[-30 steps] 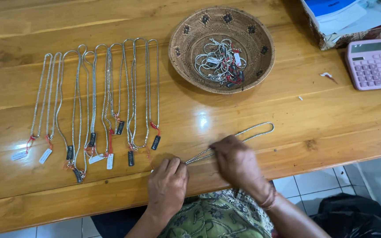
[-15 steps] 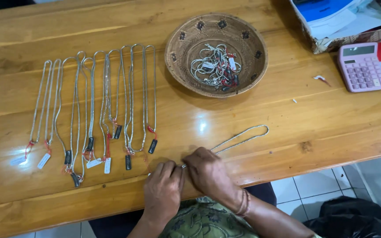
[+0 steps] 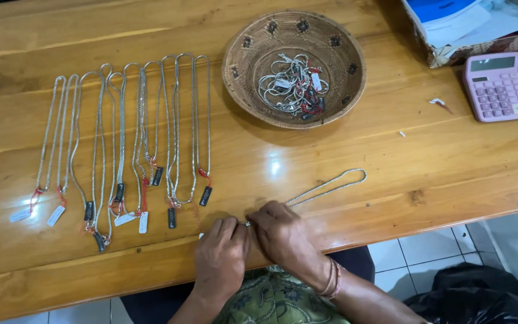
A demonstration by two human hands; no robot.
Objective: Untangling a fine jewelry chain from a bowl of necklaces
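Your left hand (image 3: 222,255) and right hand (image 3: 283,235) pinch chain (image 3: 326,187) clasp end on bench (image 3: 427,168); you likely straighten next, beside laid-out row (image 3: 127,144)

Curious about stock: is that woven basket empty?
Not empty: the woven basket holds a tangle of silver chains with tags.

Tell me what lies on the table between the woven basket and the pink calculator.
In the head view, only small scraps lie on the wooden table between the woven basket and the pink calculator; otherwise that stretch is bare wood.
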